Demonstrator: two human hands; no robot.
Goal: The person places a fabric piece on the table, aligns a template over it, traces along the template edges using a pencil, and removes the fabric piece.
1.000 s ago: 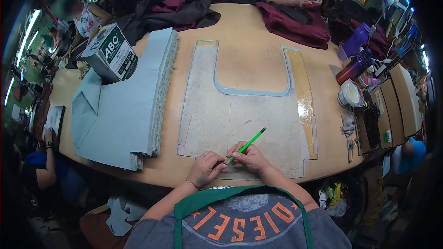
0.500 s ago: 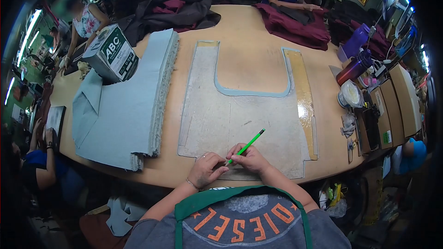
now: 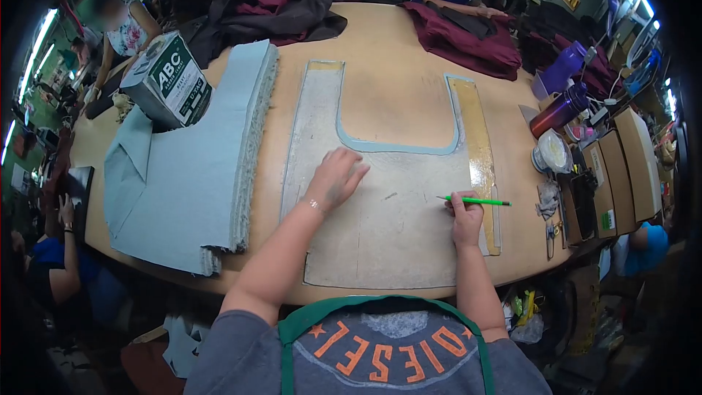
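A large pale pattern board (image 3: 387,230) with a U-shaped cutout lies flat on the table. Light blue fabric (image 3: 398,148) shows as a band along the cutout's edge beneath it. My left hand (image 3: 338,178) is over the board's left half, below the cutout, its fingers loosely bent and holding nothing. Whether it touches the board I cannot tell. A green pencil (image 3: 486,202) is gripped in my right hand (image 3: 468,223) over the right side of the board, with the tip pointing left. Yellowish tape (image 3: 480,153) covers the board's right strip.
Left of the board sits a thick stack of light blue fabric (image 3: 190,175), with an ABC tin (image 3: 172,84) on it. At the right edge are a purple bottle (image 3: 559,110), a plastic tub (image 3: 552,152), scissors (image 3: 551,238) and cardboard boxes (image 3: 621,168). Other people work with dark cloth across the table.
My hands have separated from the board's lower edge. The left moved up toward the cutout; the right moved right and up, and the pencil turned from diagonal to nearly level.
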